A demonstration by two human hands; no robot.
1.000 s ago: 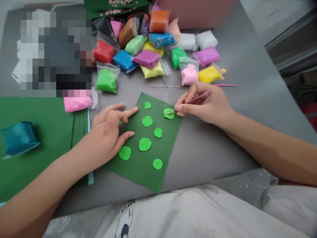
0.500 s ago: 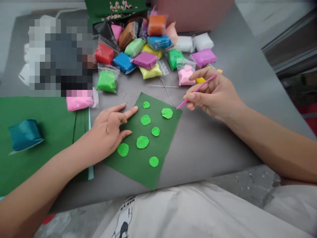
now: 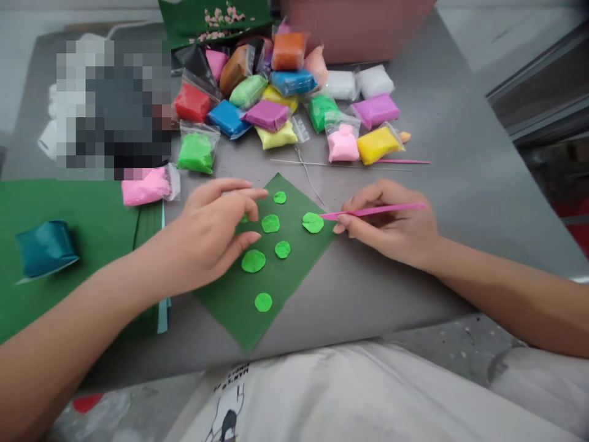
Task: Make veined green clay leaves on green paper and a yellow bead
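My right hand (image 3: 391, 224) pinches a thin pink clay modelling tool (image 3: 381, 210). The tool's tip meets the right edge of a flat bright-green clay disc (image 3: 313, 223), which has a short notch on its left side. This disc lies near the right corner of a dark green sheet (image 3: 239, 313), along with several other green discs, such as one (image 3: 253, 261) near my left thumb. My left hand (image 3: 221, 224) rests over the sheet's left part with fingers apart, holding nothing. It partly hides one disc beneath its fingers.
Colourful bags of clay (image 3: 267, 115) are heaped at the back. A thin wire (image 3: 310, 175) and another pink tool (image 3: 409, 161) lie in front of them. At left, a teal packet (image 3: 48, 248) sits on larger green sheets (image 3: 105, 245). A pink box (image 3: 359, 31) stands behind.
The green sheet has turned clockwise on the table, its near corner shifting left. My right hand has moved down, and the tool, now flatter, has reached the notched disc.
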